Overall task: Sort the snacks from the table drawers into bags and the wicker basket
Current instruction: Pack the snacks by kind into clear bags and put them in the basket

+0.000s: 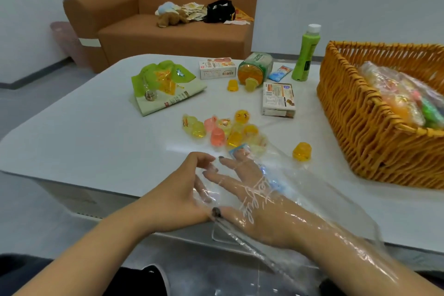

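Observation:
My right hand (247,202) lies inside a clear plastic bag (300,187) at the table's near edge, fingers straight and spread. My left hand (177,192) grips the bag's end at those fingertips, thumb pressed on the film. Just beyond the hands several yellow and pink jelly cups (223,132) lie in a loose cluster, some under the bag's far end. One yellow jelly cup (302,151) stands alone to the right. The wicker basket (355,113) at the right holds filled clear bags (396,98).
On the white table (84,132) further back lie a green snack pouch (165,86), two boxes (217,69) (278,100), a jar on its side (254,69) with two jelly cups before it, a small blue packet (280,72) and an upright green bottle (306,55). A brown sofa (173,33) stands behind.

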